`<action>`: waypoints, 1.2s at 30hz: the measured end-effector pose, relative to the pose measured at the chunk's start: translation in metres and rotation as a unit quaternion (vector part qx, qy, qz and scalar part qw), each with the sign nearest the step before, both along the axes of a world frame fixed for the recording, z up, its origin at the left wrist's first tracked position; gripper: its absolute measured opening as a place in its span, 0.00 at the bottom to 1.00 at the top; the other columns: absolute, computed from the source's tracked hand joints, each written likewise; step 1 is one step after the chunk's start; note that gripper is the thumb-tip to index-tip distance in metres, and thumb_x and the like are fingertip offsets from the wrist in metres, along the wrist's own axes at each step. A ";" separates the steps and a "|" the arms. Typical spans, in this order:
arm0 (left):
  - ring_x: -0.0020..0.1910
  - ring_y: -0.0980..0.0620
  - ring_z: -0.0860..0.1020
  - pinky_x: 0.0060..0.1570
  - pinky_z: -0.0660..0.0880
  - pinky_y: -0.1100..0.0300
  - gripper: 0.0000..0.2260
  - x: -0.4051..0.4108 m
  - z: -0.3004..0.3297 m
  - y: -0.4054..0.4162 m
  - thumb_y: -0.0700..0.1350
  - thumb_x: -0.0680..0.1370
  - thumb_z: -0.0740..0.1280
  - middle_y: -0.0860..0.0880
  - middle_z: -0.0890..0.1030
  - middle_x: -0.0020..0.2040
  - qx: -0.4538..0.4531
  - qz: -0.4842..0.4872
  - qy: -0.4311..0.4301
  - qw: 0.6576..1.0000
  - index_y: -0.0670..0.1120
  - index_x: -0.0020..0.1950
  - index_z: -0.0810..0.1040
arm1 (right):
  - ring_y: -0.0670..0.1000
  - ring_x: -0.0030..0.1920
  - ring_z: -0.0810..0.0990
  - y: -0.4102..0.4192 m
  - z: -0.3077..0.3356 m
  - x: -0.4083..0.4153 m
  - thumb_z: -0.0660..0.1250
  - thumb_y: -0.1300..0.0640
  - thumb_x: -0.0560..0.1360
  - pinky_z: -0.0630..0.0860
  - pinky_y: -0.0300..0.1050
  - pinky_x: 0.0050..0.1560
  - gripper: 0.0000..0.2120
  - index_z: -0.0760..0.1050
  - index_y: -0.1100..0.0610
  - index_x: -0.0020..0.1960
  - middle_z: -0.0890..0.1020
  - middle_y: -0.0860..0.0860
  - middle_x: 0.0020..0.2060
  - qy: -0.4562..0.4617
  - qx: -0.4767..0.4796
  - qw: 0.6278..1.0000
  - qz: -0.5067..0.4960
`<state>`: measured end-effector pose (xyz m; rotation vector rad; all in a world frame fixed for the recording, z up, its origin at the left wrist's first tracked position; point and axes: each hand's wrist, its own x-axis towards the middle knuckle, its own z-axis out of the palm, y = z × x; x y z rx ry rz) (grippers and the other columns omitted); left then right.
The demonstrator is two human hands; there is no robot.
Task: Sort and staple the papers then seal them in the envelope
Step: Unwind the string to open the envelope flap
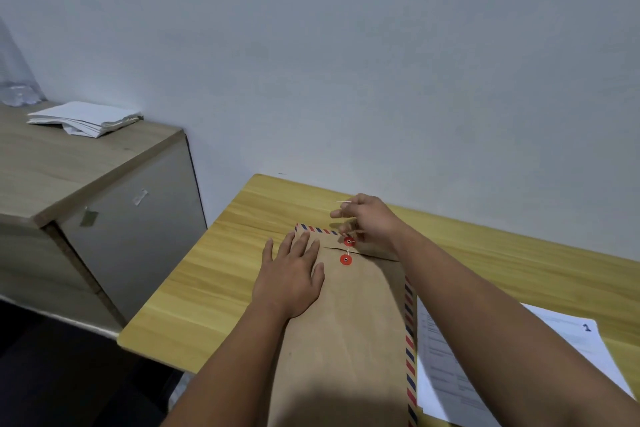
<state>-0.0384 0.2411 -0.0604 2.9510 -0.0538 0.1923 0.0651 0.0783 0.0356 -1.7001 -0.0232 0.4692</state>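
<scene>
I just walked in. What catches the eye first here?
The brown envelope with its striped edge lies on the yellow table, its two red buttons bright near the flap. The left hand presses it flat while the right hand pinches a thin white string above the buttons. A printed sheet lies to the right.

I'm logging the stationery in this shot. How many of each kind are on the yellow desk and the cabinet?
Brown envelope: 1
Red string-tie discs: 2
Printed sheet marked 1, right of the envelope: 1
Pile of white papers on the cabinet: 1
Total: 5
</scene>
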 end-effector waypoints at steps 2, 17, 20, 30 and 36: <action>0.82 0.49 0.48 0.78 0.43 0.39 0.27 0.000 0.001 0.000 0.59 0.83 0.45 0.52 0.55 0.83 0.000 -0.001 0.001 1.000 0.54 0.81 0.57 | 0.52 0.29 0.77 -0.004 -0.006 0.001 0.58 0.63 0.86 0.72 0.41 0.26 0.03 0.70 0.58 0.54 0.84 0.60 0.45 0.041 0.051 0.997 -0.039; 0.82 0.50 0.47 0.78 0.43 0.39 0.27 0.001 0.000 0.000 0.60 0.83 0.45 0.52 0.54 0.83 -0.001 -0.001 0.002 1.000 0.54 0.82 0.56 | 0.49 0.45 0.79 -0.034 -0.022 0.004 0.72 0.53 0.77 0.74 0.44 0.44 0.07 0.85 0.55 0.45 0.82 0.47 0.43 -0.307 -0.454 0.820 0.169; 0.82 0.50 0.47 0.78 0.43 0.39 0.27 0.001 0.001 0.000 0.60 0.83 0.45 0.52 0.54 0.83 -0.003 0.000 0.001 1.000 0.54 0.82 0.57 | 0.49 0.45 0.79 -0.024 -0.029 0.009 0.72 0.54 0.76 0.71 0.41 0.43 0.06 0.85 0.54 0.42 0.83 0.48 0.44 -0.300 -0.422 0.848 0.111; 0.82 0.49 0.48 0.78 0.44 0.39 0.27 0.002 -0.001 0.000 0.59 0.83 0.46 0.52 0.55 0.83 -0.006 -0.003 -0.006 1.000 0.54 0.81 0.58 | 0.52 0.44 0.83 -0.033 -0.040 0.014 0.71 0.61 0.71 0.76 0.44 0.40 0.06 0.79 0.55 0.35 0.85 0.50 0.40 -0.205 -0.383 0.900 -0.032; 0.82 0.49 0.48 0.78 0.44 0.39 0.27 0.001 -0.001 0.000 0.59 0.83 0.46 0.52 0.55 0.83 -0.010 -0.002 -0.003 1.000 0.54 0.81 0.58 | 0.52 0.36 0.78 -0.043 -0.026 0.000 0.71 0.61 0.72 0.73 0.45 0.40 0.11 0.72 0.57 0.33 0.78 0.50 0.31 -0.195 -0.251 0.945 -0.081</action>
